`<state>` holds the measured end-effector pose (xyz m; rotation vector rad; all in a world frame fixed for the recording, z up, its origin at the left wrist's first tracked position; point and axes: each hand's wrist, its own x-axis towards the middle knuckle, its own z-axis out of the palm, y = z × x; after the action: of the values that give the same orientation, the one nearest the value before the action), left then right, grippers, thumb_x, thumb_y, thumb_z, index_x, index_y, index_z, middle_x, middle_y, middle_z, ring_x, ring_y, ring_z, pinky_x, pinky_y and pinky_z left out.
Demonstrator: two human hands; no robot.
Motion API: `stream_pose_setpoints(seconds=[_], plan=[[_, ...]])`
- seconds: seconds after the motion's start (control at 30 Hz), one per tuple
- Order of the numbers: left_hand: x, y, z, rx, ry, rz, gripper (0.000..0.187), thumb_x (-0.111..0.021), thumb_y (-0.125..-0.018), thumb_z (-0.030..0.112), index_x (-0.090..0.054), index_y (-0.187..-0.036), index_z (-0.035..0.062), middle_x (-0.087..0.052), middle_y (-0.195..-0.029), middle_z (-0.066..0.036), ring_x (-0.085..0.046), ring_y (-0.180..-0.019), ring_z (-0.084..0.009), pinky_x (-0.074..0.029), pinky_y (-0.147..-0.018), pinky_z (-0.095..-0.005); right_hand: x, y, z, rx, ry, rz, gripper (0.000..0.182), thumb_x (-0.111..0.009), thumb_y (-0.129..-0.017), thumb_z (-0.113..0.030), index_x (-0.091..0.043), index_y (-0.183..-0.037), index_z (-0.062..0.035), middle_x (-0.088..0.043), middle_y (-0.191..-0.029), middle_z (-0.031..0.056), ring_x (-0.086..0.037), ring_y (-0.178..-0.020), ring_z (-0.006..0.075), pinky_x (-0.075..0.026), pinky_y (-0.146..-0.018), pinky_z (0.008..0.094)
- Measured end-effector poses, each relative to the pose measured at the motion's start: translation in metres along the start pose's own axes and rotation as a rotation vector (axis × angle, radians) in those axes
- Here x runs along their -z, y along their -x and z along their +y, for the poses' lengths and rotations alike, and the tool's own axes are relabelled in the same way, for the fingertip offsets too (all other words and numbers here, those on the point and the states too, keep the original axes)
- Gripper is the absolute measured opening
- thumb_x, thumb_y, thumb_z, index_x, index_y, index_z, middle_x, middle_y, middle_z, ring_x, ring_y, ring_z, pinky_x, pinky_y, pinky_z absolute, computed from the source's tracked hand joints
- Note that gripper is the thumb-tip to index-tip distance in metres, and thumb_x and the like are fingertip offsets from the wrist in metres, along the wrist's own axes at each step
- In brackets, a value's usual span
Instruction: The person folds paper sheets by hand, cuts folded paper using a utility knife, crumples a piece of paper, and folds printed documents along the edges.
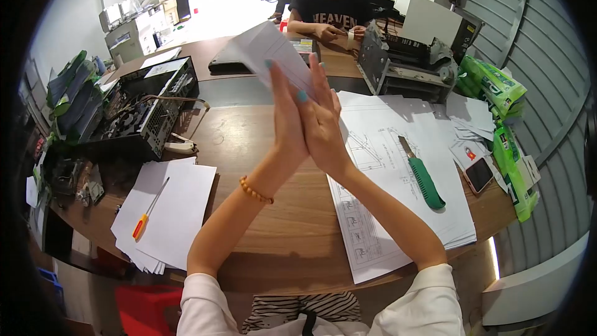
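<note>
A folded white paper [273,56] is held up above the wooden desk [267,211], pressed between my two palms. My left hand [290,118], with a beaded bracelet on the wrist, lies against its lower left part. Against it from the right presses my right hand [323,118], fingers pointing up. To the right, a green-handled utility knife [425,177] lies on large printed drawing sheets [373,193]. A yellow and red screwdriver [142,224] rests on white sheets [180,211] at the left.
An open computer case [155,109] stands at the left. Across the desk sits a person [329,9] near a metal machine frame [404,62]. A phone [479,175] and green packages [494,84] lie at the right; a red stool [146,308] is below.
</note>
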<state>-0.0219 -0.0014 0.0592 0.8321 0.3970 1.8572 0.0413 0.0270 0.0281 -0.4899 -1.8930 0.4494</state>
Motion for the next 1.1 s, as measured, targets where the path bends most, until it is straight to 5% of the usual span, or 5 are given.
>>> stream_pose_setpoints(seconds=[0.33,0.47,0.6,0.77,1.1], plan=[[0.051,-0.047,0.015,0.078,0.488,0.048,0.031,-0.042,-0.089,0.024,-0.029,-0.063,0.0147,-0.013,-0.051,0.007,-0.014,-0.044,-0.0065,-0.017,-0.042,-0.022,0.002,0.028,0.017,0.35,0.131,0.019,0.068,-0.057,-0.078,-0.046,-0.036,-0.134,-0.0135,-0.009,-0.144,0.0198,-0.009,-0.133,0.0354,-0.014,-0.104,0.0485],[0.031,-0.026,-0.023,0.049,0.096,-0.218,0.011,-0.041,-0.087,0.01,-0.052,-0.089,0.0074,-0.045,-0.072,-0.001,-0.048,-0.065,-0.0102,-0.04,-0.052,-0.0198,0.004,0.022,0.017,0.324,0.062,0.216,0.061,-0.063,-0.076,-0.032,-0.041,-0.13,-0.0108,-0.015,-0.141,0.0221,-0.012,-0.132,0.0369,-0.019,-0.103,0.0479],[0.008,-0.002,-0.037,-0.14,-0.358,-0.333,0.039,-0.043,-0.084,0.006,-0.049,-0.123,0.0094,-0.011,-0.144,-0.011,-0.023,-0.13,-0.023,-0.035,-0.098,-0.0327,0.025,0.01,0.007,0.129,-0.019,0.346,0.061,-0.063,-0.076,-0.033,-0.042,-0.129,-0.0108,-0.023,-0.137,0.0216,-0.018,-0.131,0.0344,-0.025,-0.101,0.0449],[0.018,-0.004,-0.048,-0.319,-0.706,-0.471,0.043,-0.046,-0.085,0.013,-0.045,-0.127,0.0095,0.004,-0.145,-0.012,0.001,-0.134,-0.0315,-0.013,-0.106,-0.0429,0.034,0.006,-0.005,-0.025,-0.223,0.4,0.036,-0.055,-0.083,-0.007,-0.048,-0.118,-0.0098,-0.042,-0.122,0.0127,-0.054,-0.101,0.0195,-0.049,-0.081,0.0313],[-0.002,0.018,-0.041,-0.695,-1.093,-0.634,0.084,-0.06,-0.073,0.03,-0.013,-0.141,0.0111,0.009,-0.143,-0.021,0.004,-0.133,-0.0389,-0.009,-0.103,-0.0561,0.105,-0.012,0.038,-0.56,-0.874,0.484,0.021,-0.052,-0.087,-0.012,-0.057,-0.102,0.0022,-0.052,-0.077,0.0042,-0.049,-0.056,0.0093,-0.042,-0.042,0.021]])
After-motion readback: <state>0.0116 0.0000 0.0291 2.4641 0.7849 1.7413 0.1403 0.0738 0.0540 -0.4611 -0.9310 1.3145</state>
